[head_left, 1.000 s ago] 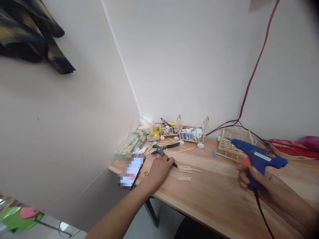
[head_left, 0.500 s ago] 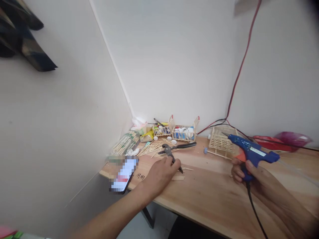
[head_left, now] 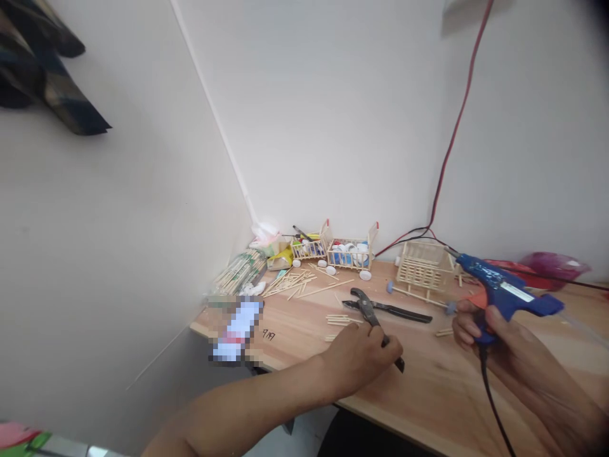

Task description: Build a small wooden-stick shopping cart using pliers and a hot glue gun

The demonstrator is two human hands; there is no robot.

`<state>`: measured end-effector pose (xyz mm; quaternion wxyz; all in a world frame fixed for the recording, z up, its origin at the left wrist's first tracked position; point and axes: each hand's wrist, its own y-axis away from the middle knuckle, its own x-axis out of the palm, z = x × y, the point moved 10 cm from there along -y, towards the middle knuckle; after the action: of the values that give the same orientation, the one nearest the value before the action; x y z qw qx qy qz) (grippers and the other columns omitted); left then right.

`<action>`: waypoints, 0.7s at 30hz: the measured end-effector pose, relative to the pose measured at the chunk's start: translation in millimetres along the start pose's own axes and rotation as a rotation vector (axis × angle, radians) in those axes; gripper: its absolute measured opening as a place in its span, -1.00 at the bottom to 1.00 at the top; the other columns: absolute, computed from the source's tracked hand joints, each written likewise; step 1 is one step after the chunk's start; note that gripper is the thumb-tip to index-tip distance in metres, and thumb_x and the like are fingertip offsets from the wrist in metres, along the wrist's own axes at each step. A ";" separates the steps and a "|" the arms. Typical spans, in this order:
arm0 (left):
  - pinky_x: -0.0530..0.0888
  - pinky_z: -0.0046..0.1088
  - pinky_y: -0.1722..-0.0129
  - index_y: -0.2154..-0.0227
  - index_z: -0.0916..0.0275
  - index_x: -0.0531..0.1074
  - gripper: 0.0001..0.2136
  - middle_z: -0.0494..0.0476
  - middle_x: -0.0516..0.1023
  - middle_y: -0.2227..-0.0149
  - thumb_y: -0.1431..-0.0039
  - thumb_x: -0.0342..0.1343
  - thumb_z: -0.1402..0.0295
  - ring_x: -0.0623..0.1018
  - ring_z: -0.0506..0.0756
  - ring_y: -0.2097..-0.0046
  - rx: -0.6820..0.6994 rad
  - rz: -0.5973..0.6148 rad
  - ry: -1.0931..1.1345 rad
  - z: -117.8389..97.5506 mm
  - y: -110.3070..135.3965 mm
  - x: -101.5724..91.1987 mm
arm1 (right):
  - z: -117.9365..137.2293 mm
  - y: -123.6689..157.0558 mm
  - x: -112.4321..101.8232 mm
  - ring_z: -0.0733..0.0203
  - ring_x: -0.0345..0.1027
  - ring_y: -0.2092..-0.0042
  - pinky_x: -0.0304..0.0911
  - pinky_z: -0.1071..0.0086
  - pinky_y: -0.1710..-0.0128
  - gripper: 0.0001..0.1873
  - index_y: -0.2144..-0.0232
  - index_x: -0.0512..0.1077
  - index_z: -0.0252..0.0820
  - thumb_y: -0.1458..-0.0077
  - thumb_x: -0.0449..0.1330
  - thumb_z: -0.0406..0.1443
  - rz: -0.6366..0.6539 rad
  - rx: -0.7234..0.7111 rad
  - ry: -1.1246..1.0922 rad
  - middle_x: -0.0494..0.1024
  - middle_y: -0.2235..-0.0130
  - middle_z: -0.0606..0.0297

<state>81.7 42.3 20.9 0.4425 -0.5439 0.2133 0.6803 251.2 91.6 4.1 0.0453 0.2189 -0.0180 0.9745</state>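
Note:
My left hand (head_left: pixel 364 355) is closed around one handle of black pliers (head_left: pixel 380 311), whose jaws lie open on the wooden table (head_left: pixel 428 387). My right hand (head_left: pixel 480 327) grips a blue hot glue gun (head_left: pixel 499 292) above the table, nozzle pointing left toward a small cage-like frame of wooden sticks (head_left: pixel 423 266). The gun's black cord (head_left: pixel 495 406) hangs down from its handle.
Loose wooden sticks (head_left: pixel 295 282) lie scattered near the corner, with two little stick carts (head_left: pixel 349 254) full of bottle caps behind them. A phone (head_left: pixel 235 330) rests at the table's left edge. Red and black wires (head_left: pixel 447 152) run up the wall. A red object (head_left: pixel 552 266) sits far right.
My left hand has dragged the pliers right and toward me, away from the stick pile. My right hand with the glue gun has shifted slightly right.

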 end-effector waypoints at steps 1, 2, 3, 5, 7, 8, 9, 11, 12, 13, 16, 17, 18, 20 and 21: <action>0.43 -0.36 0.41 -0.06 0.26 0.16 -0.71 0.17 0.41 0.29 -0.29 -0.19 0.46 0.45 0.13 0.28 -0.042 0.016 0.032 7.4 1.5 0.4 | 0.3 0.4 0.1 0.32 0.11 0.53 0.18 0.47 0.55 -0.57 0.44 0.46 -0.14 0.20 0.33 0.07 -0.010 0.002 0.004 0.24 0.60 0.36; 0.44 -0.37 0.39 -0.11 0.24 0.11 -0.66 0.16 0.42 0.28 -0.29 -0.18 0.46 0.46 0.13 0.27 -0.102 0.036 0.064 20.2 5.0 0.2 | 1.4 1.0 0.9 0.31 0.10 0.54 0.17 0.47 0.56 -0.57 0.46 0.45 -0.13 0.21 0.34 0.07 -0.019 0.001 0.007 0.23 0.61 0.36; 0.44 -0.38 0.36 -0.15 0.22 0.08 -0.62 0.15 0.44 0.26 -0.28 -0.15 0.47 0.46 0.12 0.26 -0.198 0.061 0.105 40.6 11.2 -0.4 | 2.9 1.8 2.0 0.31 0.10 0.55 0.16 0.46 0.58 -0.57 0.48 0.44 -0.13 0.22 0.34 0.07 -0.028 -0.002 0.010 0.22 0.61 0.36; 0.45 -0.37 0.26 -0.10 0.24 0.17 -0.65 0.18 0.46 0.22 -0.26 -0.11 0.45 0.47 0.12 0.19 -0.394 0.140 0.156 92.6 32.5 -0.4 | 6.5 3.7 5.1 0.30 0.09 0.56 0.15 0.44 0.59 -0.56 0.51 0.43 -0.12 0.26 0.35 0.08 -0.047 -0.005 0.020 0.20 0.63 0.36; 0.39 -0.34 0.04 0.02 0.27 0.31 -0.73 0.26 0.44 0.06 -0.25 -0.12 0.49 0.43 0.12 0.03 -0.645 0.225 0.153 158.6 66.9 0.1 | 9.7 5.5 9.9 0.29 0.08 0.57 0.13 0.41 0.60 -0.54 0.53 0.45 -0.12 0.29 0.35 0.10 -0.056 0.000 0.050 0.19 0.65 0.36; 0.34 -0.33 -0.03 0.02 0.27 0.32 -0.73 0.28 0.41 -0.02 -0.23 -0.06 0.45 0.40 0.14 -0.05 -0.783 0.265 0.145 191.8 87.5 1.4 | 10.6 6.0 12.4 0.29 0.09 0.58 0.13 0.40 0.61 -0.53 0.53 0.46 -0.13 0.30 0.35 0.11 -0.058 0.005 0.069 0.19 0.65 0.35; 0.34 -0.28 -0.03 0.03 0.31 0.34 -0.70 0.35 0.40 -0.03 -0.17 0.05 0.38 0.39 0.20 -0.07 -0.867 0.293 0.134 219.0 104.6 3.0 | 11.3 6.3 15.0 0.28 0.09 0.58 0.12 0.40 0.61 -0.52 0.53 0.46 -0.13 0.32 0.35 0.12 -0.056 0.008 0.084 0.20 0.66 0.34; 0.36 -0.24 0.01 0.10 0.36 0.41 -0.65 0.41 0.45 0.03 -0.07 0.16 0.28 0.44 0.26 -0.02 -0.945 0.343 0.143 257.3 128.2 12.7 | 10.8 5.8 18.7 0.28 0.10 0.59 0.12 0.39 0.62 -0.52 0.55 0.46 -0.13 0.34 0.35 0.12 -0.047 0.014 0.101 0.20 0.66 0.33; 0.36 -0.24 0.02 0.13 0.37 0.43 -0.64 0.41 0.47 0.06 -0.03 0.18 0.27 0.45 0.28 0.00 -0.969 0.365 0.151 269.7 135.9 20.0 | 9.7 5.1 19.2 0.28 0.10 0.60 0.12 0.39 0.62 -0.52 0.55 0.45 -0.12 0.36 0.36 0.12 -0.045 0.014 0.104 0.21 0.67 0.33; 0.37 -0.26 0.04 0.17 0.37 0.46 -0.65 0.40 0.49 0.08 0.00 0.20 0.27 0.46 0.27 0.02 -0.986 0.383 0.165 278.1 141.0 28.3 | 8.4 4.1 18.8 0.28 0.10 0.60 0.12 0.39 0.62 -0.52 0.55 0.45 -0.12 0.36 0.36 0.12 -0.043 0.010 0.101 0.21 0.66 0.33; 0.37 -0.38 0.08 0.29 0.33 0.51 -0.77 0.32 0.54 0.13 0.04 0.20 0.33 0.49 0.20 0.07 -0.990 0.396 0.215 285.2 141.0 50.6 | 1.7 1.1 13.1 0.28 0.09 0.59 0.12 0.40 0.62 -0.55 0.52 0.44 -0.10 0.31 0.35 0.09 -0.039 0.008 0.072 0.21 0.65 0.33; 0.36 -0.41 0.10 0.31 0.32 0.51 -0.81 0.30 0.55 0.14 0.01 0.17 0.36 0.50 0.17 0.08 -0.989 0.386 0.230 284.8 138.1 55.5 | -0.5 0.2 10.5 0.28 0.08 0.59 0.12 0.40 0.63 -0.57 0.50 0.43 -0.09 0.28 0.35 0.09 -0.038 0.010 0.055 0.20 0.64 0.33; 0.36 -0.43 0.11 0.32 0.31 0.51 -0.84 0.28 0.55 0.15 -0.02 0.13 0.39 0.50 0.15 0.09 -0.989 0.372 0.242 284.2 134.7 59.0 | -2.5 -0.6 7.9 0.28 0.07 0.58 0.12 0.40 0.63 -0.58 0.49 0.42 -0.08 0.25 0.34 0.07 -0.037 0.013 0.038 0.20 0.63 0.33; 0.35 -0.45 0.13 0.31 0.31 0.51 -0.83 0.27 0.56 0.16 -0.05 0.07 0.44 0.50 0.13 0.10 -1.005 0.341 0.261 282.9 127.9 63.7 | -5.6 -2.0 3.8 0.27 0.05 0.58 0.13 0.40 0.63 -0.61 0.48 0.38 -0.06 0.21 0.33 0.06 -0.032 0.022 0.019 0.19 0.63 0.34; 0.34 -0.45 0.14 0.30 0.32 0.51 -0.82 0.27 0.56 0.16 -0.06 0.05 0.44 0.49 0.13 0.10 -1.019 0.327 0.269 282.1 124.3 65.6 | -6.9 -2.6 2.5 0.27 0.05 0.58 0.14 0.39 0.62 -0.62 0.48 0.37 -0.06 0.20 0.32 0.05 -0.026 0.028 0.020 0.19 0.62 0.33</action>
<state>-178.6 219.9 25.7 -0.0192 -0.7312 -0.0067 0.6818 246.3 94.8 -1.0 0.0552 0.2099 -0.0011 0.9762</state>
